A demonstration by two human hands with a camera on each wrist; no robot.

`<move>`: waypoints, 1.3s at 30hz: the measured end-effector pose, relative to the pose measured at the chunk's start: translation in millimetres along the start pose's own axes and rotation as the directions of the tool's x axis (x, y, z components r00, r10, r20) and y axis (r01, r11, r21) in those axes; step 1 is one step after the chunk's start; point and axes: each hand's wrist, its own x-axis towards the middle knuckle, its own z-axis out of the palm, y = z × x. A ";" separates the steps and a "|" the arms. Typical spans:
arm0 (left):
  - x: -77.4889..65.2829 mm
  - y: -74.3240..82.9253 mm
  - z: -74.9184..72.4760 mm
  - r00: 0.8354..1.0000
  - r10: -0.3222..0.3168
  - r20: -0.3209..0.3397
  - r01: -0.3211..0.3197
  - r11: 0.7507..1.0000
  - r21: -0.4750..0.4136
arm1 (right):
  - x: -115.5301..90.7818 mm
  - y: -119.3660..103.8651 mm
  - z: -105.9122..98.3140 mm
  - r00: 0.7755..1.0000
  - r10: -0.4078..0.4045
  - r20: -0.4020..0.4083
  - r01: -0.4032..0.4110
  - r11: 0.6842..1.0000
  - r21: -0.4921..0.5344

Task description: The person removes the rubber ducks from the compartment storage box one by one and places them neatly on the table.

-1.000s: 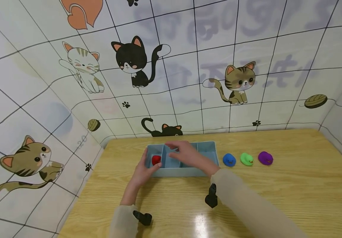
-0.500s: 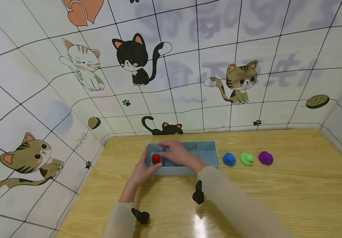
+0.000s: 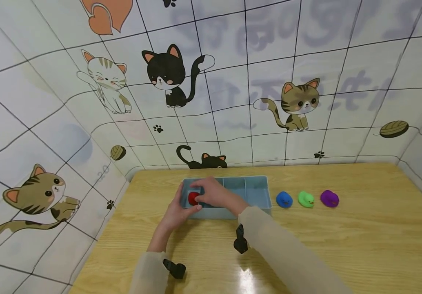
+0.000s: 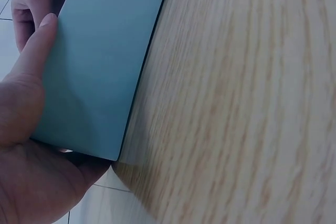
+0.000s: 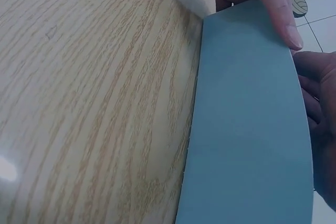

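Observation:
A light blue divided box (image 3: 229,212) stands on the table, its compartments side by side. In its leftmost compartment sits a red toy duck (image 3: 193,198), partly covered by my right hand. My left hand (image 3: 174,213) grips the box's left end, thumb along the front wall and fingers round the side; the left wrist view shows this thumb (image 4: 39,48) on the blue wall. Reaching in over the box, my right hand (image 3: 214,193) has its thumb at the duck's right side and its bent fingers above it, spread apart. Its fingertips are hidden behind the wall in the right wrist view.
Right of the box, a blue duck (image 3: 284,199), a green duck (image 3: 306,199) and a purple duck (image 3: 329,198) stand in a row on the wooden table (image 3: 372,237). Behind the table rises a wall covering (image 3: 229,122) printed with cats.
My right hand has moved left across the box to the red duck, its thumb coming down beside it. The left hand keeps its hold on the box end.

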 end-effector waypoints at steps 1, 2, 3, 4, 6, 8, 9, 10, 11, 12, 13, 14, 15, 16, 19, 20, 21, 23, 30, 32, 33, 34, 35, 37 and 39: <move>-0.2 0.2 0.0 1.000 -0.002 0.002 0.002 1.000 -0.003 | 0.2 0.2 0.5 1.000 0.007 0.000 -0.007 1.000 0.007; -0.1 0.5 0.1 1.000 -0.004 0.001 0.004 1.000 -0.006 | 0.5 0.5 0.8 1.000 0.011 -0.003 -0.011 1.000 0.013; 0.0 0.9 0.2 1.000 -0.006 -0.001 0.006 1.000 -0.010 | 1.0 1.0 1.0 1.000 0.015 -0.006 -0.015 1.000 0.014; 0.0 1.3 0.4 1.000 -0.006 -0.002 0.006 1.000 -0.015 | 1.7 1.4 1.1 1.000 0.017 -0.010 -0.016 1.000 0.010; 0.2 1.9 1.0 1.000 -0.007 -0.006 0.007 1.000 -0.023 | 3.4 2.4 1.0 1.000 0.016 -0.012 -0.016 1.000 -0.003; 0.3 2.5 1.9 1.000 -0.009 -0.004 0.009 1.000 -0.029 | 5.5 3.5 0.4 1.000 0.012 -0.011 -0.013 0.999 -0.030; 0.3 2.6 2.4 1.000 -0.009 0.000 0.009 0.999 -0.033 | 6.7 4.1 0.1 1.000 0.012 -0.009 -0.012 0.999 -0.043; 0.3 2.9 2.7 1.000 -0.008 0.004 0.008 0.999 -0.038 | 7.8 4.3 -0.3 1.000 0.013 -0.007 -0.013 0.999 -0.053; 0.4 2.8 3.1 1.000 -0.008 0.007 0.008 0.999 -0.041 | 8.9 4.6 -0.6 1.000 0.011 -0.004 -0.011 0.997 -0.070; 0.5 2.7 3.4 1.000 -0.006 0.009 0.006 0.999 -0.043 | 10.4 4.8 -0.8 1.000 0.009 0.001 -0.009 0.996 -0.088; 0.6 2.4 3.4 1.000 -0.003 0.009 0.003 0.999 -0.044 | 11.6 4.5 -1.1 1.000 0.006 0.007 -0.005 0.995 -0.103; 0.8 2.1 3.3 1.000 0.002 0.009 -0.002 0.999 -0.044 | 12.9 3.9 -1.3 1.000 0.003 0.014 -0.001 0.993 -0.121; 1.0 1.7 3.1 1.000 0.006 0.008 -0.006 0.999 -0.044 | 14.0 2.7 -1.7 1.000 0.001 0.022 0.002 0.991 -0.137; 1.1 1.2 2.8 1.000 0.009 0.008 -0.009 0.999 -0.043 | 14.9 1.4 -2.0 0.999 0.000 0.033 0.004 0.989 -0.146; 0.9 0.5 1.8 1.000 0.014 0.010 -0.013 0.999 -0.051 | 17.1 -3.2 -2.9 0.998 0.012 0.064 -0.002 0.988 -0.153; 0.8 0.6 1.4 1.000 0.013 0.012 -0.013 0.998 -0.056 | 17.7 -4.3 -2.8 0.997 0.018 0.069 -0.008 0.988 -0.153; 0.6 0.7 1.2 1.000 0.012 0.015 -0.011 0.998 -0.063 | 17.7 -5.7 -2.8 0.997 0.027 0.072 -0.016 0.989 -0.148; 0.1 1.3 0.9 1.000 0.011 0.019 -0.010 0.997 -0.077 | 18.4 -7.6 -2.1 0.997 0.040 0.069 -0.029 0.988 -0.152; -0.4 2.8 0.5 1.000 0.003 0.013 -0.001 0.997 -0.083 | 23.0 -13.1 2.2 0.998 0.027 0.049 -0.015 0.969 -0.245; 0.0 2.1 0.2 1.000 0.003 0.011 -0.002 0.996 -0.085 | 25.7 -13.2 4.3 0.999 0.026 0.046 -0.012 0.958 -0.287; 0.1 1.9 0.1 1.000 0.004 0.010 -0.003 0.996 -0.085 | 26.7 -13.3 5.2 0.999 0.028 0.046 -0.013 0.952 -0.306; 0.3 1.3 0.1 1.000 0.004 0.008 -0.003 0.997 -0.082 | 27.3 -13.3 6.2 0.998 0.032 0.046 -0.016 0.947 -0.320; 0.4 0.5 0.0 1.000 0.002 0.008 -0.002 0.997 -0.080 | 27.6 -13.3 7.0 0.998 0.033 0.044 -0.017 0.945 -0.328; 0.8 -0.6 0.0 1.000 0.007 0.010 -0.007 0.997 -0.079 | 28.0 -12.5 8.8 0.999 0.035 0.038 -0.020 0.942 -0.335; 1.2 -1.2 -0.3 1.000 0.009 0.011 -0.008 0.997 -0.075 | 27.7 -11.5 9.9 0.999 0.025 0.033 -0.013 0.947 -0.321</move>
